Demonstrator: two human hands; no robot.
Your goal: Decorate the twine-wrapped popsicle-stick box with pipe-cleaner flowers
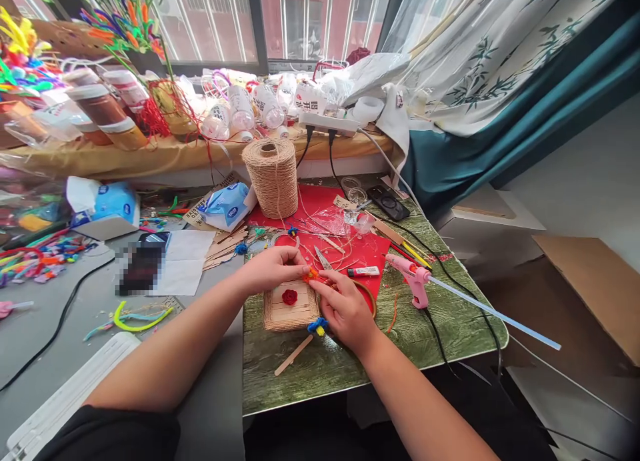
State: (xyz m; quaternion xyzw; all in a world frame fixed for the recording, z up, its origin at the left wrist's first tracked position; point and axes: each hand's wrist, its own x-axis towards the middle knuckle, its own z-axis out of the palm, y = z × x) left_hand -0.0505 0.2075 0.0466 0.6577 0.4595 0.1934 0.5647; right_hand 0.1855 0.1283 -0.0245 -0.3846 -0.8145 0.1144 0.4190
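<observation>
A small twine-wrapped board of wooden sticks lies on the green table with a red flower stuck on it. My left hand and my right hand meet at the board's top right corner. Both pinch a small orange pipe-cleaner flower there. A blue and yellow flower sits under my right hand's lower edge. A loose wooden stick lies just below the board.
A pink glue gun with a long clear glue stick stands right of my hands, its black cable trailing off the table. Behind are a twine spool, scissors, a phone, tissue packs and a cluttered sill.
</observation>
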